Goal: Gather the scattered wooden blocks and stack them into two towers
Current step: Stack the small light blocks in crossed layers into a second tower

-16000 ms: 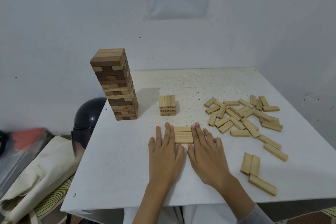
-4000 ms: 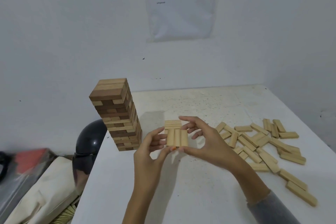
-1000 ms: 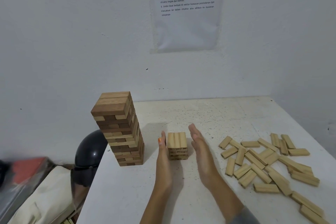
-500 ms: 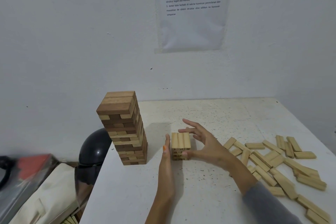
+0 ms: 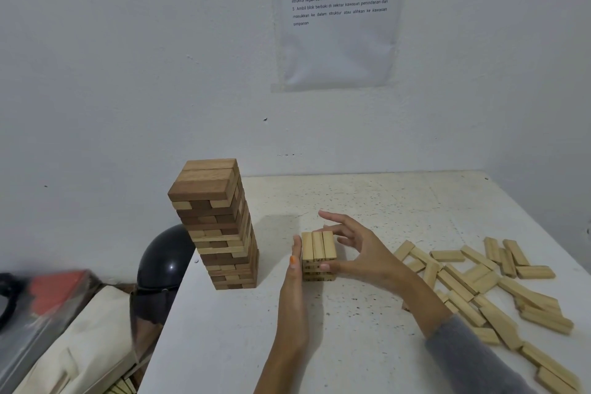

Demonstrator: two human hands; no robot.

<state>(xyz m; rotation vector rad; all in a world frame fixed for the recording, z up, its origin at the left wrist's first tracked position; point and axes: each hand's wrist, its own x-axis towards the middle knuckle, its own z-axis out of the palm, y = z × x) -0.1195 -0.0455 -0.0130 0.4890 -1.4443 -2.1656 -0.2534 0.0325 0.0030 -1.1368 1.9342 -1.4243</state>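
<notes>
A tall tower (image 5: 220, 233) of mixed dark and light wooden blocks stands at the table's left back. To its right is a short tower (image 5: 318, 245) of light blocks, a few layers high. My left hand (image 5: 294, 291) stands on edge, flat, with straight fingers against the short tower's left side. My right hand (image 5: 361, 253) is at the tower's right side, its thumb tip on the front face and its spread fingers reaching round behind the top layer. Several loose light blocks (image 5: 473, 281) lie scattered on the right half of the table.
The white speckled table (image 5: 383, 201) meets a white wall at the back, where a printed sheet (image 5: 339, 16) hangs. Off the table's left edge are a black helmet (image 5: 163, 259) and a cream bag (image 5: 80, 345). More loose blocks reach the near right corner.
Since one second ago my right hand has turned from flat beside the short tower to thumb in front and fingers behind. My left hand stays against the left side. The view shifted slightly.
</notes>
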